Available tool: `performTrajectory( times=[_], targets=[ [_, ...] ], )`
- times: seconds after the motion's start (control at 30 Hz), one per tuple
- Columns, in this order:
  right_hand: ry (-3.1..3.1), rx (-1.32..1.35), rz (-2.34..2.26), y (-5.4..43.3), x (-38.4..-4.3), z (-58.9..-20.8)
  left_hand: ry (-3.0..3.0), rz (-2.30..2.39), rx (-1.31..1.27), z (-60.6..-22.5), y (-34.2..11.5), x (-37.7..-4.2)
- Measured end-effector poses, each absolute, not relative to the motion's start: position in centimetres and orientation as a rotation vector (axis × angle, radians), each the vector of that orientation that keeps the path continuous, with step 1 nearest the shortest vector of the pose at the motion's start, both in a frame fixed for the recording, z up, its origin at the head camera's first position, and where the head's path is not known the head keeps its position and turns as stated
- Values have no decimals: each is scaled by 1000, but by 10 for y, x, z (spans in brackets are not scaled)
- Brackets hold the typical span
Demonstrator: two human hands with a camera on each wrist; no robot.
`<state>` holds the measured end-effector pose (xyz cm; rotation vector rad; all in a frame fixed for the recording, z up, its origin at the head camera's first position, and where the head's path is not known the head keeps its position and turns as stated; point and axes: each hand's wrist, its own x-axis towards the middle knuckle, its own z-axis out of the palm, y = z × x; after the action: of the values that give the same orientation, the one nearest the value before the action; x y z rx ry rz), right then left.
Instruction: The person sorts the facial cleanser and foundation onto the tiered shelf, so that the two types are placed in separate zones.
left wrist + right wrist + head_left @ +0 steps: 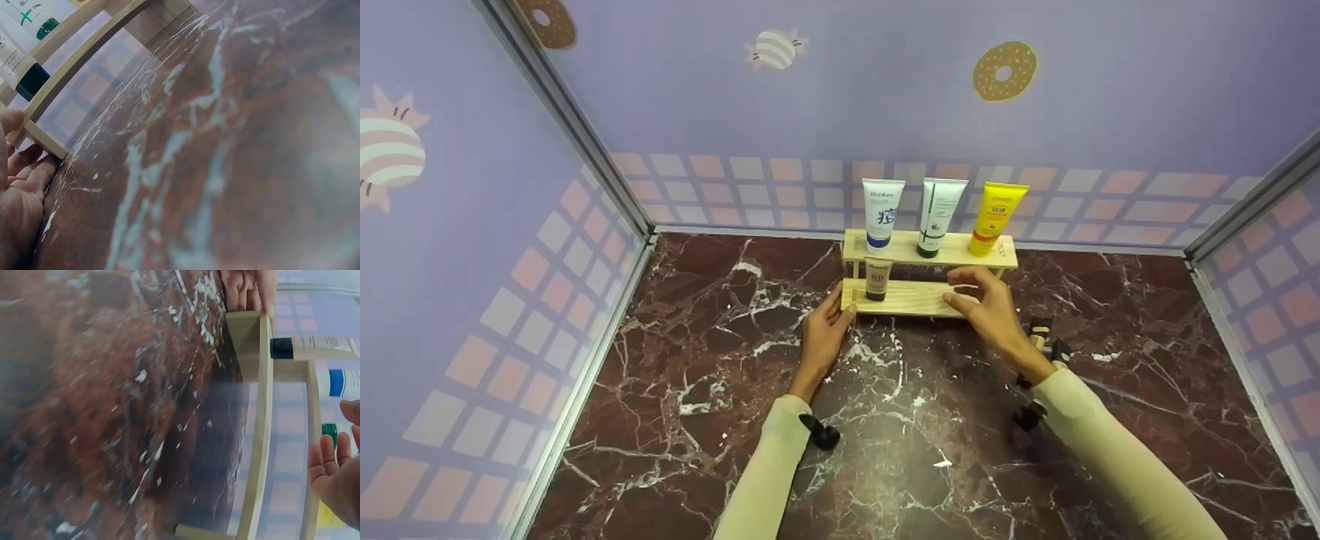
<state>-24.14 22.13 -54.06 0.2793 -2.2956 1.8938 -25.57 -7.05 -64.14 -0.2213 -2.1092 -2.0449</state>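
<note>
While the left hand (821,337) is gripping the left end of the wooden rack (911,289), its thumb lying at the front corner, the right hand (990,311) is hovering by the right part of the lower shelf (919,301). The right thumb and fingers are standing apart and are holding nothing; whether they are touching the wood, I cannot tell. The rack is standing on the marbled table (900,450), near the back wall (847,112). On its lower shelf, toward the left, a small beige tube (877,279) is standing on its cap. On the upper shelf (958,244), a white tube with a blue cap (883,206), a white tube with a green cap (942,214) and a yellow tube (1000,214) are standing in a row. In my judgement, the person is steadying or adjusting the rack. The next move would be calling for a firm left grip and a gentle closing of the right fingers at the other end, so that no tube is tipping over.
</note>
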Motion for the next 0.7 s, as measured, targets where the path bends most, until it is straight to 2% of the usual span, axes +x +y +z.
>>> performTrajectory(
  times=[0.7],
  targets=[
    [-2291, 71, 1783, 288, -219, -561, -2122, -2059, -203, -640, -71, -253]
  ],
)
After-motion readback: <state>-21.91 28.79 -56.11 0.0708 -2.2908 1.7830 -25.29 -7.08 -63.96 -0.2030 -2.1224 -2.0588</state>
